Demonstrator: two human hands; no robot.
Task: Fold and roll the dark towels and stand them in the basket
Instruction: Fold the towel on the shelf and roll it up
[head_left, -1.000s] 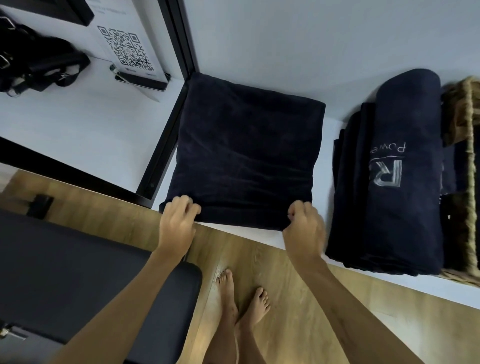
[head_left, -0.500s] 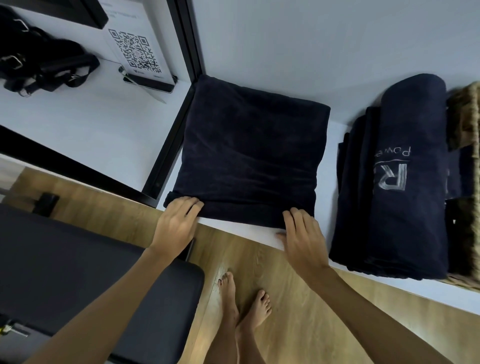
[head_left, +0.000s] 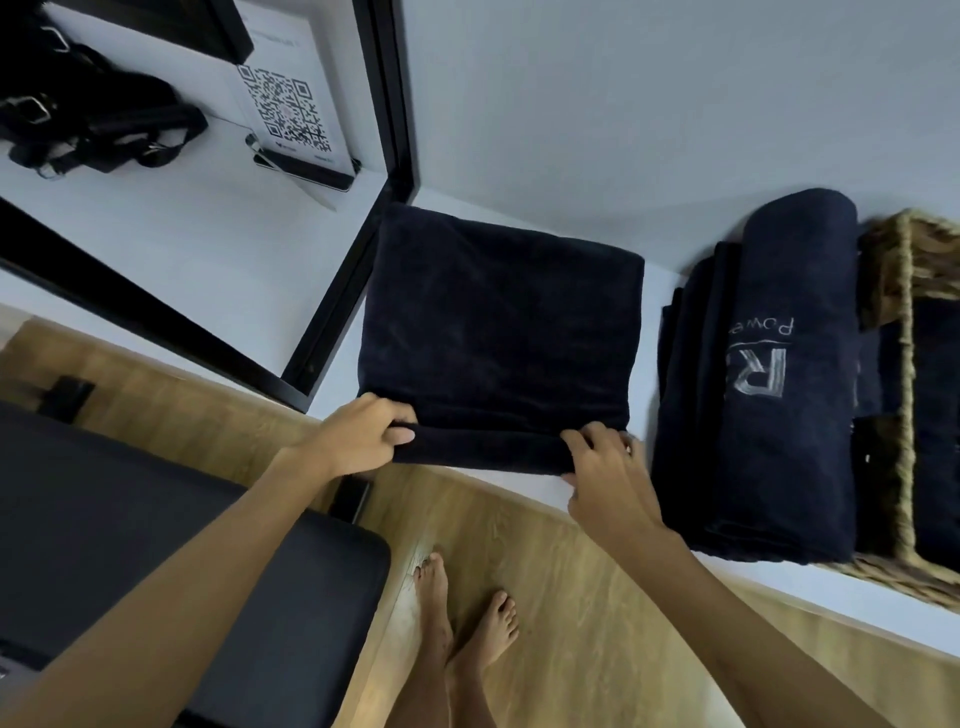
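Observation:
A folded dark towel (head_left: 498, 332) lies flat on the white table (head_left: 545, 156), its near edge turned into a short roll (head_left: 478, 449). My left hand (head_left: 358, 436) grips the roll's left end, thumb on top. My right hand (head_left: 605, 467) grips its right end with curled fingers. A stack of folded dark towels (head_left: 691, 405) lies to the right, topped by a rolled towel (head_left: 795, 364) with a pale logo. At the far right stands the woven basket (head_left: 906, 364) with dark towels inside.
A black frame post (head_left: 332, 322) borders the towel's left side. Behind it stand a QR-code sign (head_left: 288, 114) and black straps (head_left: 88, 124). A dark padded bench (head_left: 156, 545) is low on the left, with wooden floor and my bare feet below.
My hands went from resting on the towel's near edge to gripping it, and that edge is now rolled over away from me into a short roll.

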